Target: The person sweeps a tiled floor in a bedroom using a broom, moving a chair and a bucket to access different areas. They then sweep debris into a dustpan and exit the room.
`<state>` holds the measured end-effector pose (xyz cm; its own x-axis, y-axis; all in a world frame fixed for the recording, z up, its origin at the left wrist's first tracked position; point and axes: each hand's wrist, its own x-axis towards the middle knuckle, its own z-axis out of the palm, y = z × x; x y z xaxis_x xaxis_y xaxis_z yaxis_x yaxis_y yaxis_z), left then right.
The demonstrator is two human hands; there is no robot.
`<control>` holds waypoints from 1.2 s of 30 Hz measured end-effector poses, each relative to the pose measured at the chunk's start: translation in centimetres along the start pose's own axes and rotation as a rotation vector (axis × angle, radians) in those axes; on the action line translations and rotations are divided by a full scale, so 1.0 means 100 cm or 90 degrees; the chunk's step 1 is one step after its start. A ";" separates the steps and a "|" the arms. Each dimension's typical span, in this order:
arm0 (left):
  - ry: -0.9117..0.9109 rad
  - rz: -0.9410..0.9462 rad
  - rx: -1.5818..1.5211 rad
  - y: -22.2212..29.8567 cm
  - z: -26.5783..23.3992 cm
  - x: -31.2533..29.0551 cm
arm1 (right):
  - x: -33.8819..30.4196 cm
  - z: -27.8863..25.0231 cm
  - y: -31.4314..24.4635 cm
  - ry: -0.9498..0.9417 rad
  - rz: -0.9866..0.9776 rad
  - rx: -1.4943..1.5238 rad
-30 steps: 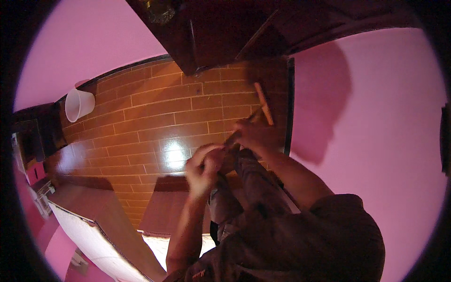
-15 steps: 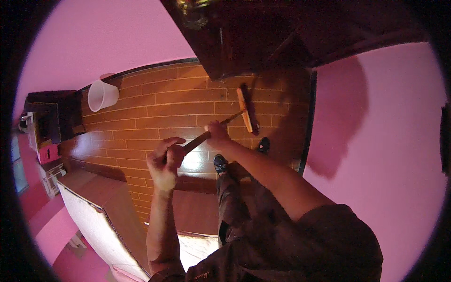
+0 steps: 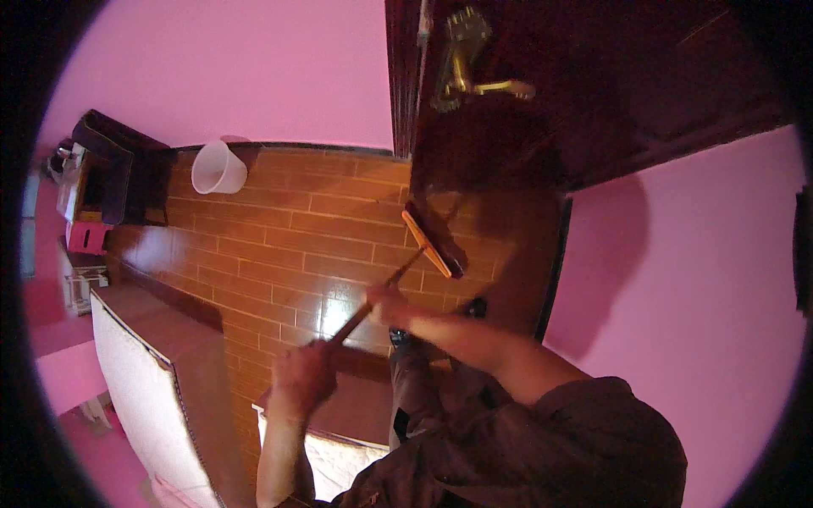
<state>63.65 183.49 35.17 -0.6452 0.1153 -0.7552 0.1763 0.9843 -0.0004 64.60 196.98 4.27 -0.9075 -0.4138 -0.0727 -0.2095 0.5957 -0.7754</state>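
Observation:
A broom (image 3: pixel 428 245) with an orange head and dark bristles rests on the wood-plank floor, its brown handle slanting back toward me. Round the top end of that handle my left hand (image 3: pixel 303 379) is closed. Farther down, my right hand (image 3: pixel 388 306) grips the shaft; both hands are somewhat blurred. The bristle side faces the dark door, and the head lies a little beyond my feet.
A dark door (image 3: pixel 542 110) with a brass handle (image 3: pixel 474 76) stands ahead, beside pink walls (image 3: pixel 677 279). A white bucket (image 3: pixel 218 169) is by the left wall, near a dark chair (image 3: pixel 127 169). Bed-like furniture (image 3: pixel 161 372) stands at lower left.
The broom head has come nearer to me and slightly left across the floor. My left hand has lowered and its fingers have closed round the handle. My view has shifted, showing more door.

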 end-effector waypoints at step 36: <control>0.006 0.148 -0.280 0.073 0.294 0.162 | 0.136 -0.418 -0.054 0.246 0.151 -0.749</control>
<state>76.34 188.59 3.61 -0.6329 0.3378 -0.6966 -0.0123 0.8953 0.4453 38.21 216.95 33.70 -0.9725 -0.1033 0.2088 -0.0436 0.9611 0.2726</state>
